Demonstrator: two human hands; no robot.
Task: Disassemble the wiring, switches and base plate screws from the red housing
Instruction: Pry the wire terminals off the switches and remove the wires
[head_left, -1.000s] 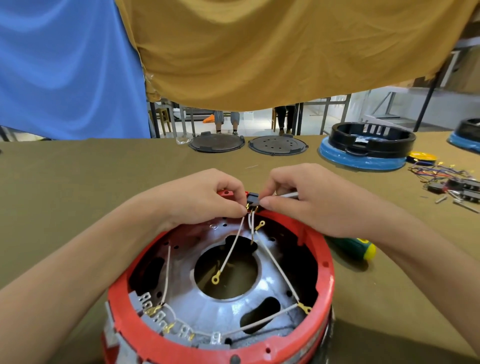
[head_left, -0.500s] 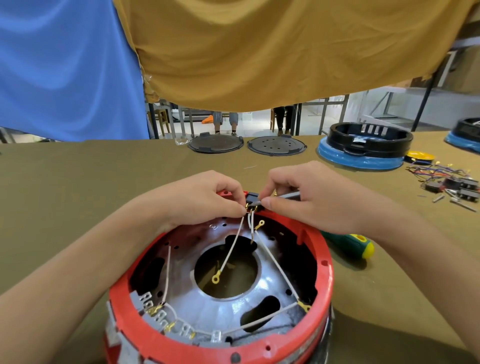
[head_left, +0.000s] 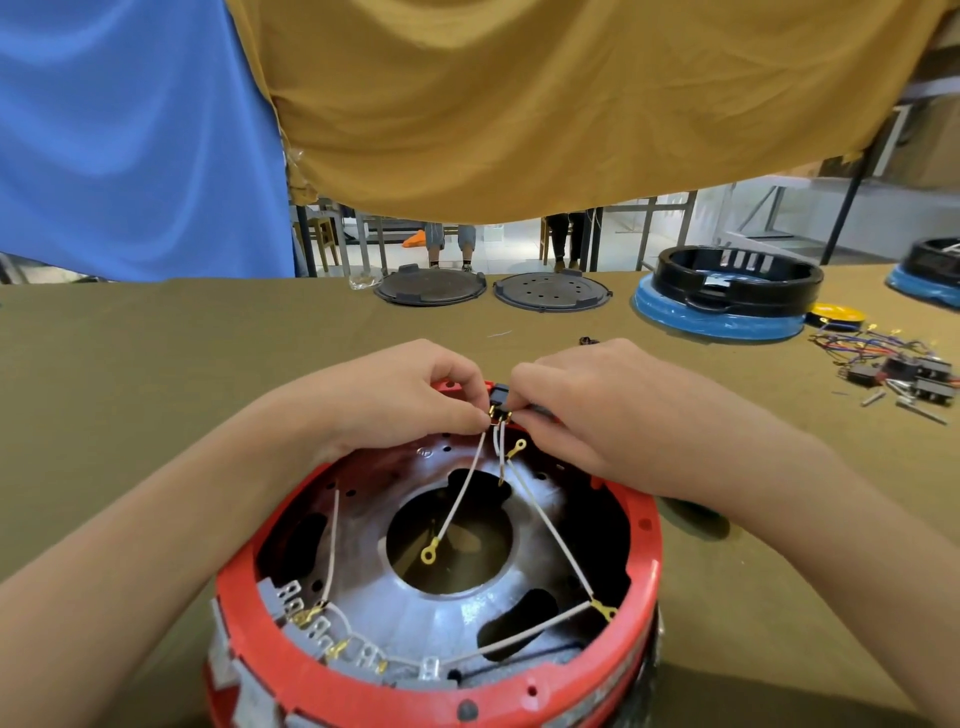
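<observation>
Two hands meet at the far rim of the red housing (head_left: 644, 525), low in the frame's centre: the left hand (head_left: 400, 400) and right hand (head_left: 597, 405) both pinch a small black switch (head_left: 500, 395) trailing white wires (head_left: 462, 493). The housing's near edge is cut off below. No readable writing shows; at right, a pile of removed parts (head_left: 904, 374) is probably switches and wiring.

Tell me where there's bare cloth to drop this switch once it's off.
Bare cloth lies left of the red housing, out past the left hand, and between both hands and the two dark round plates. Right of the right hand it is crowded: the wire and switch pile and the black ring on the blue base.
</observation>
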